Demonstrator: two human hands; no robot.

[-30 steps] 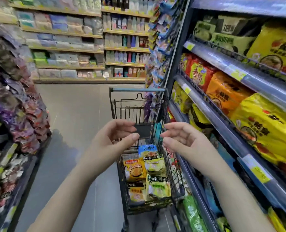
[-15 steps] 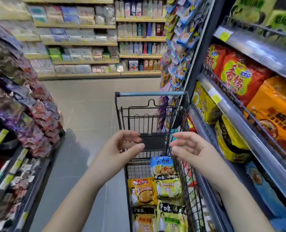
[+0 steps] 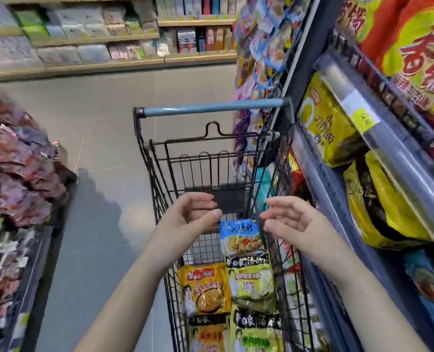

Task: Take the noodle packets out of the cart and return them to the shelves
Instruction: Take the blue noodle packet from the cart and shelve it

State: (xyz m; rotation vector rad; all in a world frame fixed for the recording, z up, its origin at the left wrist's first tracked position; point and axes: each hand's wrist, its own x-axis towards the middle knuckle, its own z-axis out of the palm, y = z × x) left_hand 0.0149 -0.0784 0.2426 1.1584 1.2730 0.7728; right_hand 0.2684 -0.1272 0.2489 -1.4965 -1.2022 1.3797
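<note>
both hands empty & loose over the cart (image 3: 160,189): left hand (image 3: 188,217) and right hand (image 3: 292,221) face each other palm to palm, fingers half curled, gripping nothing, w/ a gap btwn them. they hover above the wire basket; can't tell if either brushes the wire. the noodle packets lie flat in the cart's bottom, below the hands & nearer the body. the blue packet (image 3: 241,237) is just under the gap btwn the fingertips, a bit closer to the right hand. the green-yellow packet (image 3: 251,278) overlaps its near edge, inside the right forearm. the orange packet (image 3: 205,288) lies beside that one, just inside the left forearm. two more pkts are at the frame's bottom edge, a yellow-green one (image 3: 259,334) & an orange one (image 3: 208,334), both partly cut off. beyond the fingertips is the cart's dark seat flap (image 3: 226,199), & further out its blue handle bar (image 3: 210,109). the shelves (image 3: 388,138) run close along the outer side of the right hand, w/ a clear rail & a yellow price tag (image 3: 365,118). big yellow noodle bags (image 3: 388,212) sit on the tier right of the right wrist, another yellow bag (image 3: 325,123) further out, & a red bag (image 3: 413,47) on the tier above. hanging snack packs (image 3: 259,47) are on the shelf end past the handle. well apart on the left hand's outer side is a rack of purple-red snack bags (image 3: 15,168). grey floor (image 3: 104,123) lies btwn, & the far shelves (image 3: 84,39) are blurred.
</note>
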